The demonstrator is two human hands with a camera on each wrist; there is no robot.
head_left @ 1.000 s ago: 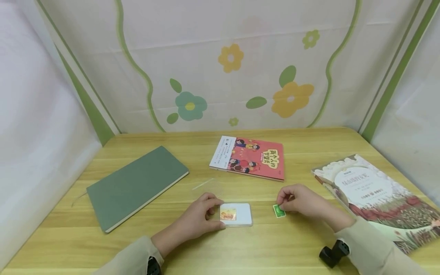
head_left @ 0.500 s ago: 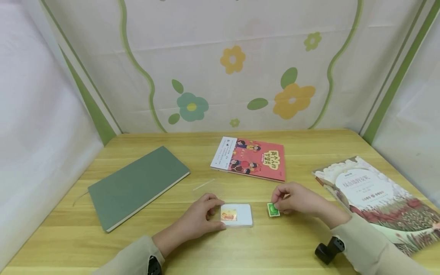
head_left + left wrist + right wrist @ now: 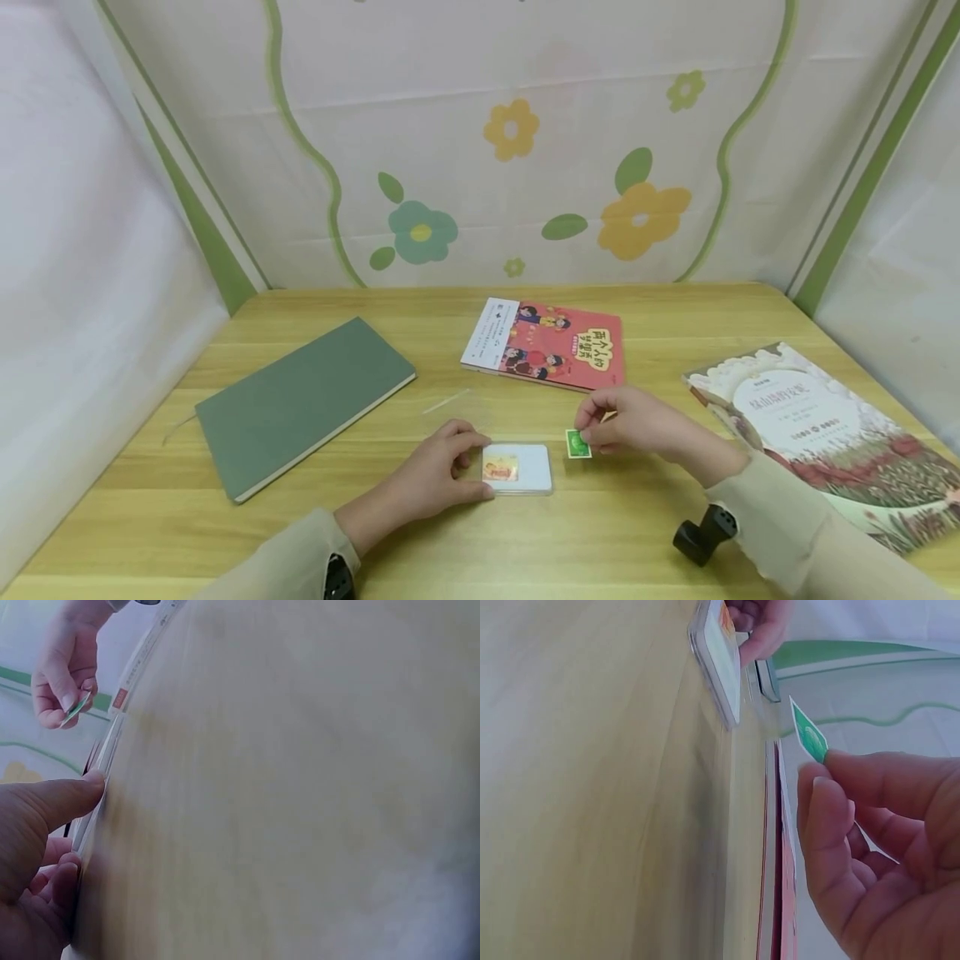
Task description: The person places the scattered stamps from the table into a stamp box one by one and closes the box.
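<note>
Since the earlier head frames the right hand (image 3: 637,427) has carried the small green stamp (image 3: 577,444) leftward across the lower middle of the frame, so it now sits just beside the right edge of the white card (image 3: 517,468) instead of well apart from it. The left hand (image 3: 435,479) has stayed put.

The right hand pinches the green stamp between thumb and forefinger; in the right wrist view the stamp (image 3: 808,732) sticks out from the fingertips and is lifted off the wood, tilted, with nothing under it. The left hand has its fingers curled round the left end of the card, thumb on the near edge, pressing it flat on the table (image 3: 600,533); the left wrist view shows that thumb tip against the card's edge.

As a judgement: the stamp is picked up and brought almost to the card, but it is not yet over or on it, so setting it down is what is left. The card already bears one small orange-and-red picture near its left end; the rest of its face is bare white.

The stamp is a thin, bright green paper rectangle with a pale border and a darker motif I cannot make out.

Further out lie a red book (image 3: 547,343) above centre, a green notebook (image 3: 300,404) at left, and a large illustrated book (image 3: 825,433) at right.
</note>
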